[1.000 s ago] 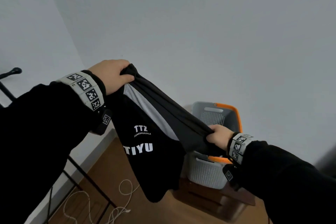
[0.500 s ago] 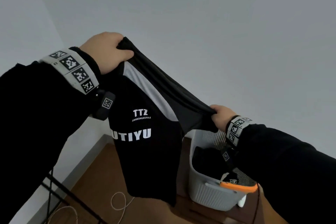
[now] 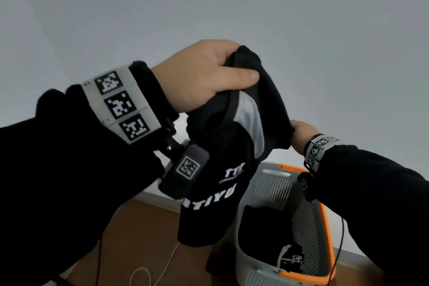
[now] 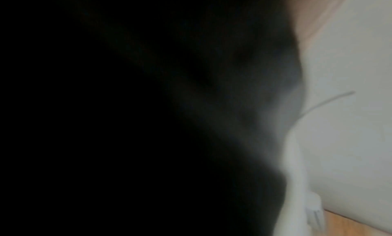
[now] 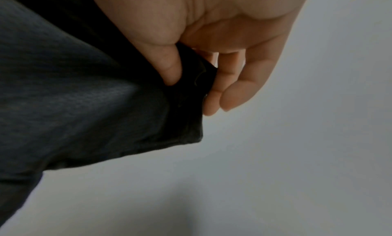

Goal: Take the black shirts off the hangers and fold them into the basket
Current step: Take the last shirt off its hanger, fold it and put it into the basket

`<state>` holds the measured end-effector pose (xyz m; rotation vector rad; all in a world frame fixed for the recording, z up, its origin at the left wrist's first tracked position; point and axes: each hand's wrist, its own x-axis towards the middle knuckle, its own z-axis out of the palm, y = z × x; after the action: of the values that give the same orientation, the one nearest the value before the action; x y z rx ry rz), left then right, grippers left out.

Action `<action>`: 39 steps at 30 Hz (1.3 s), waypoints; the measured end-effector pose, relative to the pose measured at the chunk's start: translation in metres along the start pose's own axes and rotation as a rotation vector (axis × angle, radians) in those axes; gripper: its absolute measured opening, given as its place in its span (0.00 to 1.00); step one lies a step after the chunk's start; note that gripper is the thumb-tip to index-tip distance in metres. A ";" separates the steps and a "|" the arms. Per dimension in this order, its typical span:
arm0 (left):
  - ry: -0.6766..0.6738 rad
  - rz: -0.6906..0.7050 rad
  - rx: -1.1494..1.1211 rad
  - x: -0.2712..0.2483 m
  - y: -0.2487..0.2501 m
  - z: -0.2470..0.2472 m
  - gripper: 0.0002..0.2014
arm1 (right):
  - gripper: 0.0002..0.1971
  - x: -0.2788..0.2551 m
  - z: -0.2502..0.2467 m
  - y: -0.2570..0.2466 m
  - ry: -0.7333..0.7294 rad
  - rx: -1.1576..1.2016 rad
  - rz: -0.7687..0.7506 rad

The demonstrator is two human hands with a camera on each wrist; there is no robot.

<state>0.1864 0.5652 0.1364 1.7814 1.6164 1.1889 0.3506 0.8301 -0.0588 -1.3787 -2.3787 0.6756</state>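
The left hand (image 3: 197, 76) is gripping the shirt (image 3: 222, 169) high at 11 o'clock; the right hand (image 3: 299, 134), lower at 3, is pinching its edge. The shirt is hanging lengthwise toward 6, beside the basket (image 3: 325, 227).

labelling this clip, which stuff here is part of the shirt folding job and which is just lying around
Part of the job:
black shirt, held by left hand and right hand
grey and orange basket
dark clothing in the basket

Just lying about:
white cord on the floor
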 end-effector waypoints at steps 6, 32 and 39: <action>-0.355 -0.119 -0.296 0.024 -0.003 0.143 0.06 | 0.19 0.015 -0.025 0.103 -0.093 0.047 -0.036; -0.383 -0.531 0.185 0.001 -0.176 0.453 0.11 | 0.10 -0.042 0.055 0.298 -0.175 0.742 0.442; -0.589 -0.489 0.545 -0.023 -0.200 0.438 0.32 | 0.23 -0.045 0.082 0.322 -0.319 0.782 0.627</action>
<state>0.4359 0.6782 -0.2600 1.6463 1.9213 -0.0165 0.5665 0.9082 -0.3029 -1.6714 -1.4915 1.8544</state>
